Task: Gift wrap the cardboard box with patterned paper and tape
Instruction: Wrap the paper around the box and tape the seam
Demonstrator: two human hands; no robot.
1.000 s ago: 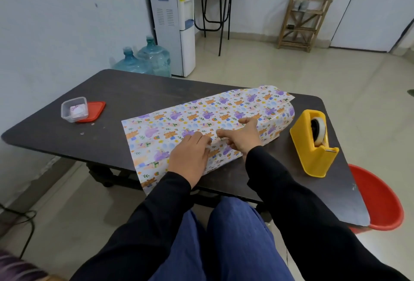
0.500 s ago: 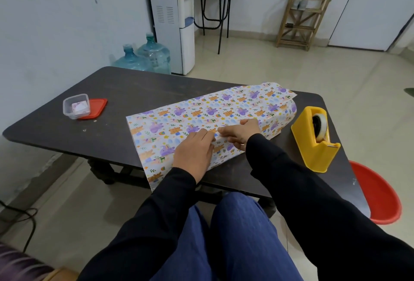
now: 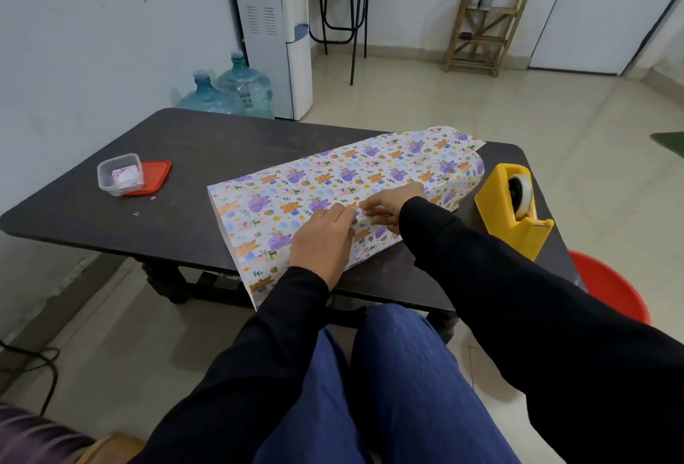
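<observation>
Patterned paper (image 3: 333, 182), glossy with small printed animals, forms a long boxy sleeve slanting from the counter's (image 3: 222, 152) near edge to its far right corner. The cardboard box is wholly hidden. The left hand (image 3: 322, 241) presses flat, fingers (image 3: 340, 213) straight and together. The right hand's (image 3: 388, 206) fingers (image 3: 374, 204) bend along the seam; whether they pinch it, I cannot tell.

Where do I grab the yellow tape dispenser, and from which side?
Clamp the tape dispenser across its flat yellow side walls at the tall far end, coming from above. The tape roll sits exposed in the top slot and the cutter points toward you; avoid both.
</observation>
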